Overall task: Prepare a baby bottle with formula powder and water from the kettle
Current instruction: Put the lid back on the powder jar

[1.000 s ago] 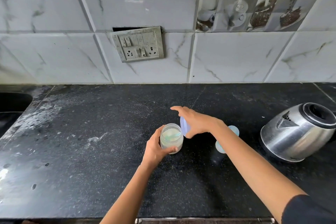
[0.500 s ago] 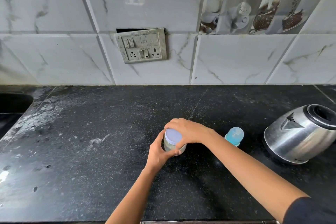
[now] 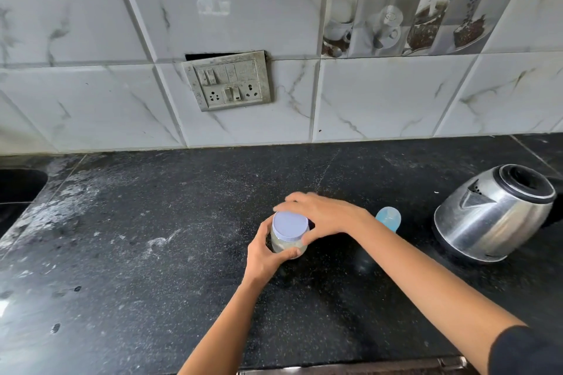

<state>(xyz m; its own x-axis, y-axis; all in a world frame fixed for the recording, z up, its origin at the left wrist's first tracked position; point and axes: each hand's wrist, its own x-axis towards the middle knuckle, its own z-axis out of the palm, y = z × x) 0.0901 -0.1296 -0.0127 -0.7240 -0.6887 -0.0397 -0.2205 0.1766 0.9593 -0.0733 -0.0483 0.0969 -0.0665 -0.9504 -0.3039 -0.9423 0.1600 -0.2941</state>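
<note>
A small clear jar of pale formula powder (image 3: pixel 286 246) stands on the black counter (image 3: pixel 152 268), capped by a round lavender lid (image 3: pixel 289 224). My left hand (image 3: pixel 263 256) wraps around the jar's body from the near side. My right hand (image 3: pixel 323 216) grips the lid's rim, thumb on its right edge, fingers over the far side. Behind my right wrist stands the baby bottle (image 3: pixel 388 218), of which only the blue top shows. A steel kettle (image 3: pixel 493 213) sits at the right, its lid opening dark.
A sink basin (image 3: pixel 18 189) lies at the far left edge. White powder dusts the counter on the left. A switch and socket plate (image 3: pixel 228 82) hangs on the tiled wall behind. The counter's front edge runs along the bottom.
My right hand brought the lavender lid, held beside the open jar, down onto the jar's mouth. It now grips the lid in place while my left hand keeps holding the jar.
</note>
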